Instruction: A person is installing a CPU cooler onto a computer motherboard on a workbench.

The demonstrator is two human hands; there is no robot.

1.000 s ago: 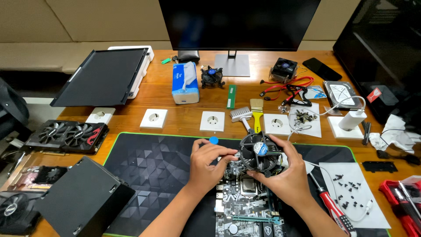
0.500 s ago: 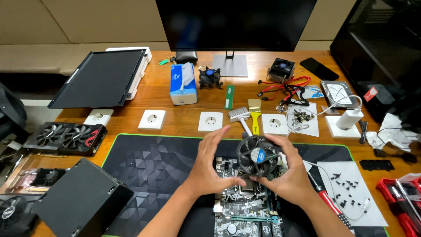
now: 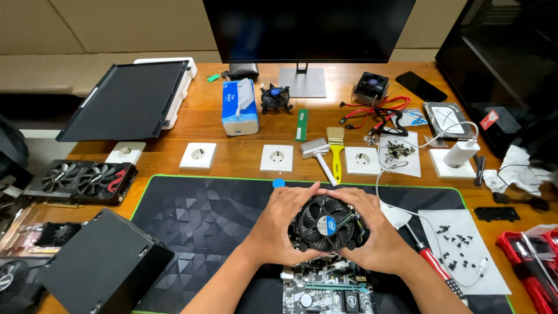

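cooler fan [image 3: 326, 224]: black plastic blades looking slightly glossy
desk mat [image 3: 197, 215]: matt dark cloth, showing a faceted print
table [image 3: 232, 148]: smooth brown wood, showing grain
motherboard [image 3: 325, 291]: dark board, metal parts glinting
screwdriver [image 3: 433, 264]: red and black plastic grip, looking smooth
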